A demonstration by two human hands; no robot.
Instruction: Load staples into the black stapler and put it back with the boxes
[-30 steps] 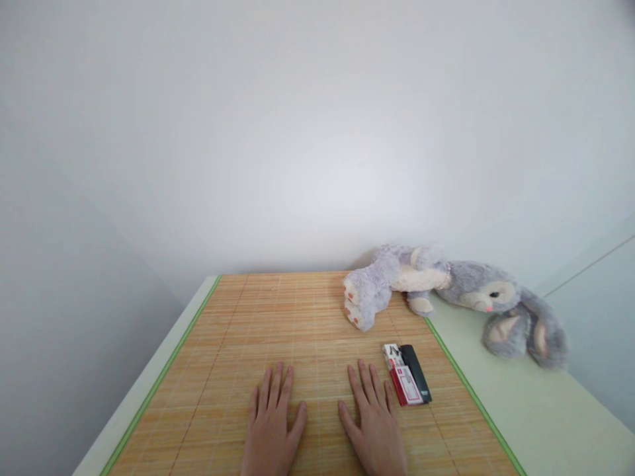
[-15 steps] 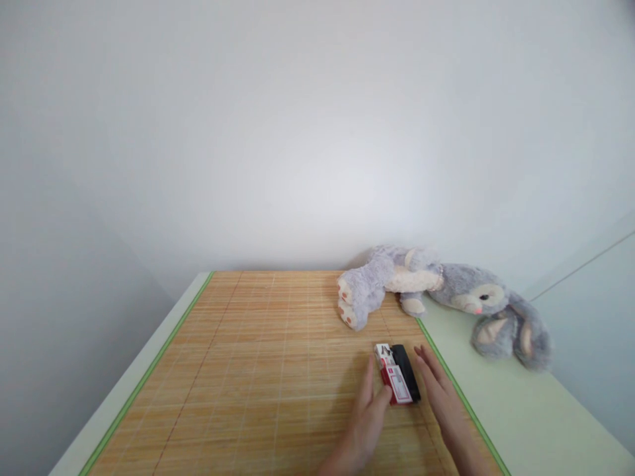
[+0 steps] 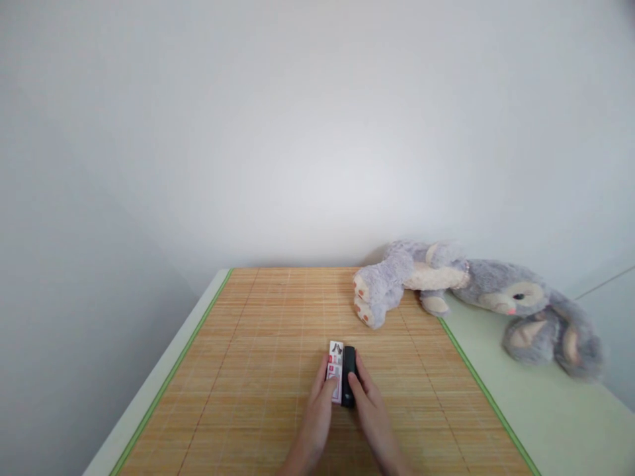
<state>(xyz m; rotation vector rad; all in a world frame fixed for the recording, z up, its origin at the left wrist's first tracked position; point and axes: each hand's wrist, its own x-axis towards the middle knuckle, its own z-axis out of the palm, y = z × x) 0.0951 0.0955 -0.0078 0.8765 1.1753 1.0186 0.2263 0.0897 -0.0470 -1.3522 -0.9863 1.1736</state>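
A small white-and-red box [image 3: 336, 362] with a dark printed picture and a black stapler [image 3: 349, 380] lie side by side, long sides together, near the front middle of the mat. My left hand [image 3: 317, 406] grips the box from its left, the thumb over its near end and the fingers along its side. From the other side, my right hand [image 3: 371, 406] is closed on the stapler, with its thumb on top. The undersides of both things are hidden, so I cannot tell whether they touch the mat.
A bamboo mat [image 3: 258, 370] with green edging covers most of the pale table [image 3: 555, 403]. At the back right lies a grey plush rabbit [image 3: 436, 274], its feet on the mat and its head and ears on the bare tabletop. A white wall [image 3: 317, 132] stands behind.
Both hands have closed in on the box and stapler and shifted them left, turning them straighter. Earlier the right hand was apart from the stapler. The view has swung slightly left.
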